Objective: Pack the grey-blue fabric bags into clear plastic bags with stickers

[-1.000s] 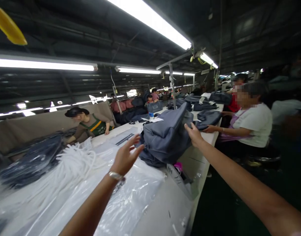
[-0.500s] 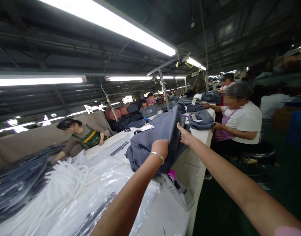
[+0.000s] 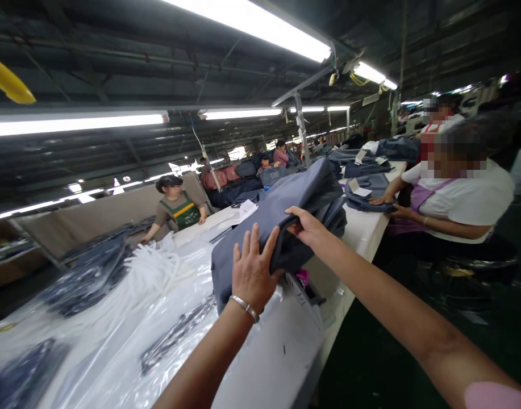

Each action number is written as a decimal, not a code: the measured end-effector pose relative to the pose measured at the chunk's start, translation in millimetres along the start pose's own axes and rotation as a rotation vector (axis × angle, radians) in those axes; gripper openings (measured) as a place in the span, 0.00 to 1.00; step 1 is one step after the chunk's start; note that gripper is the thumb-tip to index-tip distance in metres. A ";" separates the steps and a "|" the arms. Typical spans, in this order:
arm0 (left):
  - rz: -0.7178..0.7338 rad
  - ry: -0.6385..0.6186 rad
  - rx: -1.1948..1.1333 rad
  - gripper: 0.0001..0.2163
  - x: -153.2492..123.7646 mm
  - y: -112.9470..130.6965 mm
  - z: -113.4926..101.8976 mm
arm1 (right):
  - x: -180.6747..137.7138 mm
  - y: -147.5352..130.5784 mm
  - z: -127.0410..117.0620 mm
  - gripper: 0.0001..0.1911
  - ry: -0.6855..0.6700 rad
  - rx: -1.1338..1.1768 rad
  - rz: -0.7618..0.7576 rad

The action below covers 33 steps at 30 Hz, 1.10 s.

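A grey-blue fabric bag (image 3: 260, 216) is held over the table in front of me, with its dark open side turned toward the right. My left hand (image 3: 254, 272) lies against its near face, fingers spread and a silver bangle on the wrist. Thumb and fingers of my right hand (image 3: 305, 227) are closed on the bag's edge; the fingertips are partly hidden in the fold. A white paper (image 3: 247, 210) shows just behind the bag. Below it, a grey plastic holder (image 3: 305, 292) with something bright pink in it stands on the table.
Clear plastic bags (image 3: 175, 324) and a bundle of white cords (image 3: 153, 267) cover the table's left part. A co-worker in a green apron (image 3: 186, 210) stands across. At right, another seated person (image 3: 451, 193) handles a grey bag (image 3: 366, 193) with a tag.
The bag has turned and tipped, its open side now facing me more. My left hand has opened from a closed grip and spread over it. My right hand has shifted left along the edge.
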<state>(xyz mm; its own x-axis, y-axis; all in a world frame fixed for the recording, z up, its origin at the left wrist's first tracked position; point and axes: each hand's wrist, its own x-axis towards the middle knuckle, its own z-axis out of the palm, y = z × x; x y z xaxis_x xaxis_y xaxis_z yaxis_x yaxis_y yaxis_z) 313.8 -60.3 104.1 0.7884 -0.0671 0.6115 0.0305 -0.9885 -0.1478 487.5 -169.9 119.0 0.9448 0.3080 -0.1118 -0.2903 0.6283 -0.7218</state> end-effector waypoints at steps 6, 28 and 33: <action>-0.106 0.033 0.082 0.42 -66.5 -40.3 -64.4 | -102.6 55.8 57.1 0.09 -0.174 0.192 0.059; 0.025 -0.002 0.131 0.20 -431.6 10.3 -1.9 | -294.3 212.6 -117.1 0.14 -1.057 -1.008 0.687; 0.009 -0.014 0.127 0.17 -442.3 13.2 10.5 | -227.1 213.6 -23.9 0.13 -1.257 -1.126 -0.083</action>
<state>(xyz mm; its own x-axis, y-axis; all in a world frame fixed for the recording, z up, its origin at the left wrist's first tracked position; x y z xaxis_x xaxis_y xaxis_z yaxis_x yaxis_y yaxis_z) -28.0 -42.2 -176.5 0.7976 -0.0728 0.5988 0.1007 -0.9627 -0.2511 214.5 -122.7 -26.1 0.0924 0.9882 0.1225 0.5193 0.0572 -0.8527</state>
